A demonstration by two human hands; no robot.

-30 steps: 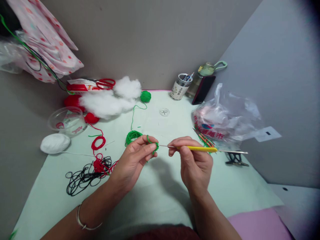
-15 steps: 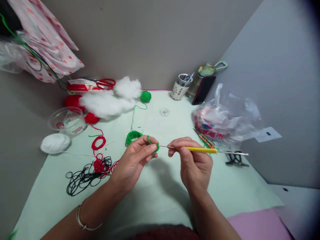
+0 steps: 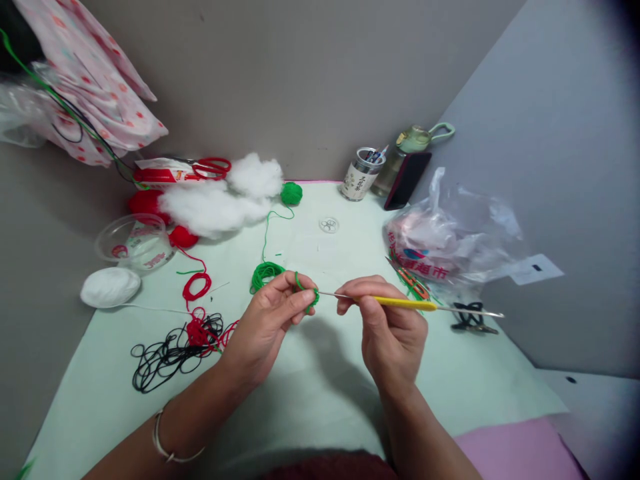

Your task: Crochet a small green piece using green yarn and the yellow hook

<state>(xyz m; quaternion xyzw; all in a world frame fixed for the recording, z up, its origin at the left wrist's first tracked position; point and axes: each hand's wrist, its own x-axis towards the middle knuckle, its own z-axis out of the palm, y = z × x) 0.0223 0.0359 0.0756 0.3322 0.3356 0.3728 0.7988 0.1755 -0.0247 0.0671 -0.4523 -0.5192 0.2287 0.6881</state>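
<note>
2 hands are working over the pale table (image 3: 465,380). Right hand (image 3: 395,327) is gripping the crochet hook (image 3: 405,303), thumb and fingers pressing near the front of its yellow handle. I'm reading the hook as light, stiff and smooth at both metal ends; the handle is offering the surest hold. Left hand (image 3: 263,320) is pinching the green stitched piece (image 3: 315,305) between thumb and fingertips. The piece is looking soft and near weightless (loops could be snagging or pulling loose), so a light edge pinch is suiting it. Hook's left end is reaching the piece; I'm not seeing whether it's passing through a loop.

Counts, big to small: 1 plastic bag (image 3: 455,233) is sitting right; 2 white fluff clumps (image 3: 213,210) are touching, back left; 1 clear tub (image 3: 133,233) is standing near them; 1 white yarn ball (image 3: 110,287) is lying left; 1 green coil (image 3: 265,273) is lying just behind the left hand; 1 green ball (image 3: 291,194) is resting beside the fluff.
</note>
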